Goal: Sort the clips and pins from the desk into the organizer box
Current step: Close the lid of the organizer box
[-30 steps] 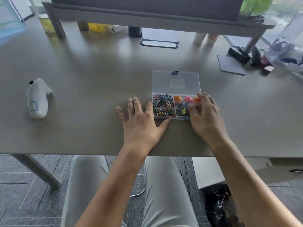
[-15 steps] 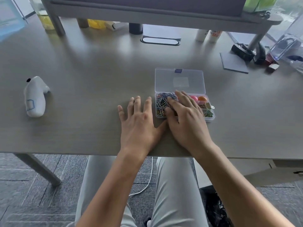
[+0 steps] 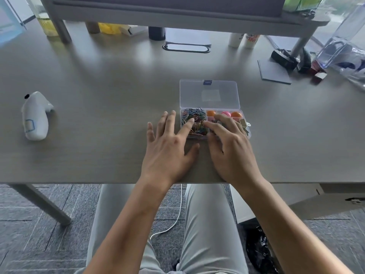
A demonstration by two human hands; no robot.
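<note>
A clear plastic organizer box [image 3: 245, 123] lies on the grey desk [image 3: 110, 107], its lid [image 3: 209, 93] folded open away from me. Its left compartment holds a heap of colored paper clips [image 3: 194, 117]. Orange and pink round pins [image 3: 225, 114] fill the far right compartments, and metal binder clips [image 3: 244, 125] show at the right end. My left hand [image 3: 167, 149] lies flat beside the box, its index fingertip on the paper clips. My right hand [image 3: 229, 149] covers the box's near middle, fingers spread over the compartments, holding nothing that I can see.
A white handheld device [image 3: 35, 115] lies at the left. A grey pad [image 3: 273, 73], black tools and a clear bag [image 3: 343, 52] sit at the far right. A raised shelf [image 3: 177, 18] spans the back, with cups and bottles beneath it.
My right hand slid left from the box's right end to its middle. My left index finger moved from the desk onto the paper clips.
</note>
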